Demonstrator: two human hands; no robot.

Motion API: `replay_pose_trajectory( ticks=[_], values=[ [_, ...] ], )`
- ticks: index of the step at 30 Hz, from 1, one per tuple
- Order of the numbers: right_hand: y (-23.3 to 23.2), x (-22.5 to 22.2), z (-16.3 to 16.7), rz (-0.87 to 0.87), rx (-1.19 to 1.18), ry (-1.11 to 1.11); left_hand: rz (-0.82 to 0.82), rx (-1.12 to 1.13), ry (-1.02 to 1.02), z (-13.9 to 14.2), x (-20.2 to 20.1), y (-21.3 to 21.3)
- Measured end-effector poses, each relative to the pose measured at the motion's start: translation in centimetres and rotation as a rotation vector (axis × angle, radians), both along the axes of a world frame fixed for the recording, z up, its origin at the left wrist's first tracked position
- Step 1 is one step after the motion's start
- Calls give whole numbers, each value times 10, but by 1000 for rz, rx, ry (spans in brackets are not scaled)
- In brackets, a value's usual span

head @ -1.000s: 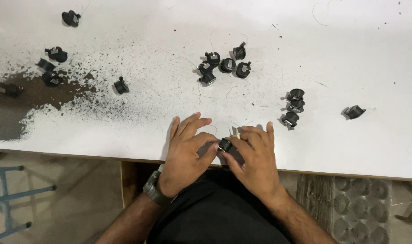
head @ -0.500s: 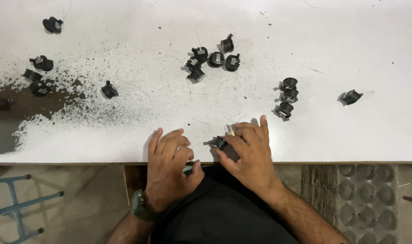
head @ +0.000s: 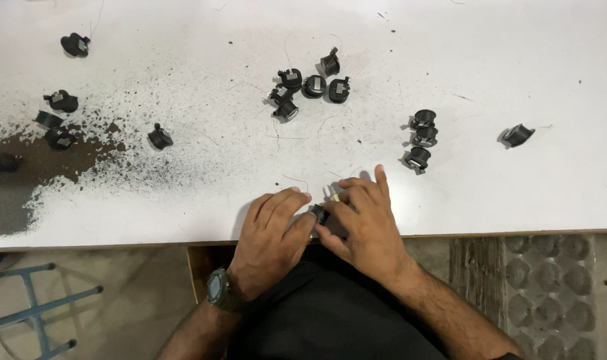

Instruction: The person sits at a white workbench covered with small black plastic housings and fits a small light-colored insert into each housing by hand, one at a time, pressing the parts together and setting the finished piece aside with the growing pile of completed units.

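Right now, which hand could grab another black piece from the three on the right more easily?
Probably the right hand: the three black pieces lie just beyond its fingertips. The left hand sits farther away.

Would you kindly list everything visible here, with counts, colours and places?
Small black plastic parts: five, black, clustered at the table's upper middle.
Three more parts: black, right of centre.
Lone part: one, black, far right.
Single part: one, black, left of centre.
Left-side parts: about five, black, by the worn patch.
White table: one, chipped dark at left.
Blue metal frame: one, lower left floor.
Wristwatch: one, dark, left wrist.
Held part: one, black, between both hands.
Left hand; right hand: at the table edge.
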State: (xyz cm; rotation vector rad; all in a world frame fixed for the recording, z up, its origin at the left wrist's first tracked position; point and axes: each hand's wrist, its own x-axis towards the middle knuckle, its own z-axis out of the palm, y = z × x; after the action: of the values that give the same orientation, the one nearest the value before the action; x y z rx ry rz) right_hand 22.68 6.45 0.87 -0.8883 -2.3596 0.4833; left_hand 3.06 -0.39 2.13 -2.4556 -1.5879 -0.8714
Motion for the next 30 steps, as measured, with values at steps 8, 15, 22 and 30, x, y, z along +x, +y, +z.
replay_pose_trajectory(
  ticks=[8, 15, 22, 30],
  values=[
    [3, 0, 5, 27, 2, -16, 174, -642, -564, 34, -7, 12],
    [4, 3, 1, 0, -5, -13, 147, -625, -716, 28, -4, 4],
    [-9, 11, -3, -34, 79, 138, 197, -487, -643, 10, 8, 2],
    [-33, 9, -30, 40, 15, 246, 145, -415, -683, 1, 12, -1]
  ],
)
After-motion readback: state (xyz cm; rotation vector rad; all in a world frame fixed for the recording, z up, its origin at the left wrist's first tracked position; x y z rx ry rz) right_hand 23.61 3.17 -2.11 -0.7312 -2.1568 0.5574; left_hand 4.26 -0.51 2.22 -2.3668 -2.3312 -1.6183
